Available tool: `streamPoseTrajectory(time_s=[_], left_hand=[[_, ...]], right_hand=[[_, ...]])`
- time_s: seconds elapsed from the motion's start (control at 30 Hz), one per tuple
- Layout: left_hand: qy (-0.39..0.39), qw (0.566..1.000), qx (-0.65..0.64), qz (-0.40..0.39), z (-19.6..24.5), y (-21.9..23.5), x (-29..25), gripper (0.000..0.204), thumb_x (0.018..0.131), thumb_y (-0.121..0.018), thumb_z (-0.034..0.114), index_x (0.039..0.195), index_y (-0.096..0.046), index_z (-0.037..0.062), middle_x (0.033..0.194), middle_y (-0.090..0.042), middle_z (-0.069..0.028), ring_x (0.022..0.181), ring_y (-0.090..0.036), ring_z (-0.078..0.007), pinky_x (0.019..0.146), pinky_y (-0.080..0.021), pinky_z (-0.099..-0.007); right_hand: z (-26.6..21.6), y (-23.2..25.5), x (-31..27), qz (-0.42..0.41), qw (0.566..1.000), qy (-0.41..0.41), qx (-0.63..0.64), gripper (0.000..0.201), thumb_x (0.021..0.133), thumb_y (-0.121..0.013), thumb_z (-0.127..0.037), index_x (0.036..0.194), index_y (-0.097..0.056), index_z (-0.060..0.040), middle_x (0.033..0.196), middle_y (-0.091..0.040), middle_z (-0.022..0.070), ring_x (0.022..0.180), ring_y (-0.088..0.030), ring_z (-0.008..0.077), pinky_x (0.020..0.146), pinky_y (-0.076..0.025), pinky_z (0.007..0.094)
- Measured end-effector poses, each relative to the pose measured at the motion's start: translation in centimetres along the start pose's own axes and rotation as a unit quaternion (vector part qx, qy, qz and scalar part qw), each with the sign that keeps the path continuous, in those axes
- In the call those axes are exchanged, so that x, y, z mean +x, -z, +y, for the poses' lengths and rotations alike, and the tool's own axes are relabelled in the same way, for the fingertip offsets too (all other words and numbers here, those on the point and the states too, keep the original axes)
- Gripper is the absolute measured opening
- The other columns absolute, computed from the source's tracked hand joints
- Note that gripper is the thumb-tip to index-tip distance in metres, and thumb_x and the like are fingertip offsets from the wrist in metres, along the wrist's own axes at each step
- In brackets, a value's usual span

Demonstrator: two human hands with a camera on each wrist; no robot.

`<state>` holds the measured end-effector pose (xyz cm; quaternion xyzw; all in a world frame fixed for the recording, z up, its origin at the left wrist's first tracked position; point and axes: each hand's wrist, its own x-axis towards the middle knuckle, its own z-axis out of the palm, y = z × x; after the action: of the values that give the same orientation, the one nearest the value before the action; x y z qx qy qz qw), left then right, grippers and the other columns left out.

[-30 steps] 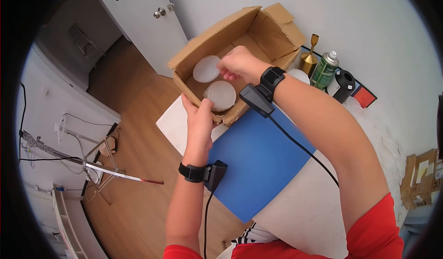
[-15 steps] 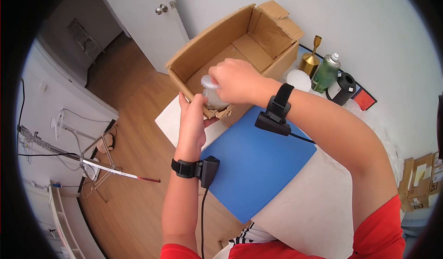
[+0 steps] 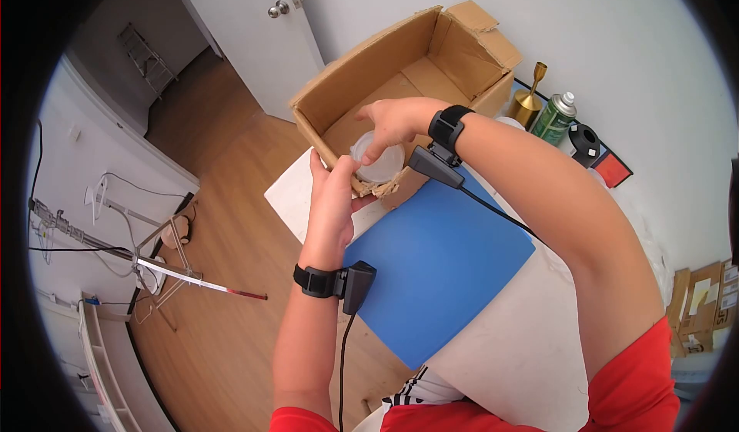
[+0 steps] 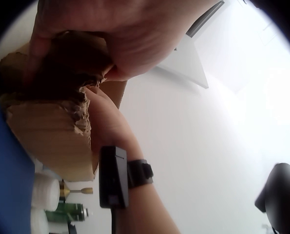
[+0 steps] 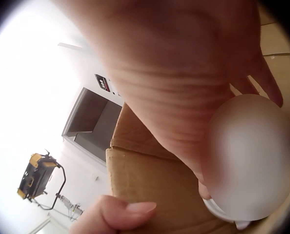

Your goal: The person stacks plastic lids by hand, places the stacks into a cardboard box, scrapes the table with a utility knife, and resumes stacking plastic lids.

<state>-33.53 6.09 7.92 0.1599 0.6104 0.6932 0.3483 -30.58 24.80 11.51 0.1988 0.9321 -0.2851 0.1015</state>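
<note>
In the head view, a cardboard box (image 3: 362,70) without a lid stands tilted at the table's far end. My left hand (image 3: 329,205) grips its near left corner, thumb over the torn edge and fingers underneath. Inside, by that corner, lies a round translucent white plastic container (image 3: 386,165). My right hand (image 3: 396,122) reaches into the box above it, fingers spread and thumb on its top near the left thumb. The right wrist view shows a blurred white disc (image 5: 254,161) close under the palm, with the fingers extending beyond it.
A blue mat (image 3: 443,266) covers part of the white table. Right of the box stand a gold candlestick (image 3: 527,105), a green spray can (image 3: 554,118) and a black cylinder (image 3: 583,145). The left wrist view also shows a white jar (image 4: 46,192). Wooden floor lies to the left.
The right hand brought a round translucent disc from the box's far side onto the near container, then loosened its fingers. Two discs lay apart before; now one shows. The left hand keeps its grip.
</note>
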Motion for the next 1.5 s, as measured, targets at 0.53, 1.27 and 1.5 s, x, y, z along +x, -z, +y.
streamPoseTrajectory(time_s=[0.53,1.27,1.5], left_hand=[[0.053,0.997,-0.03,-0.046,0.2,1.2,2.4,0.034,0.096,-0.061,0.025,0.125,-0.054,0.0081,0.124,-0.057,-0.0131,0.107,-0.065,-0.0292,0.086,-0.061,-0.0486],[0.1,0.992,-0.063,-0.052,1.4,-1.5,8.8,0.043,0.095,-0.068,0.021,0.127,-0.049,0.0001,0.13,-0.044,-0.0234,0.122,-0.053,-0.0368,0.098,-0.06,-0.0593],[0.104,0.993,-0.019,-0.058,0.7,-0.1,9.9,0.045,0.094,-0.064,0.022,0.127,-0.048,-0.0034,0.129,-0.05,-0.0199,0.122,-0.053,-0.0383,0.097,-0.059,-0.057]], right_hand=[[-0.4,0.0,1.9,-0.053,0.993,-0.026,-0.098,0.079,0.092,-0.071,-0.042,0.154,-0.044,-0.0002,0.147,-0.057,0.0231,0.124,-0.065,0.0338,0.098,-0.055,0.0417],[9.3,-15.6,-41.0,0.364,0.912,-0.086,0.17,0.015,0.089,-0.074,-0.01,0.102,-0.073,-0.0026,0.102,-0.073,0.0119,0.094,-0.068,0.0271,0.077,-0.055,0.0371],[9.5,-20.1,-48.1,0.377,0.863,-0.214,0.259,0.017,0.091,-0.073,-0.013,0.103,-0.073,-0.0013,0.1,-0.073,0.0125,0.087,-0.069,0.0237,0.067,-0.054,0.034]])
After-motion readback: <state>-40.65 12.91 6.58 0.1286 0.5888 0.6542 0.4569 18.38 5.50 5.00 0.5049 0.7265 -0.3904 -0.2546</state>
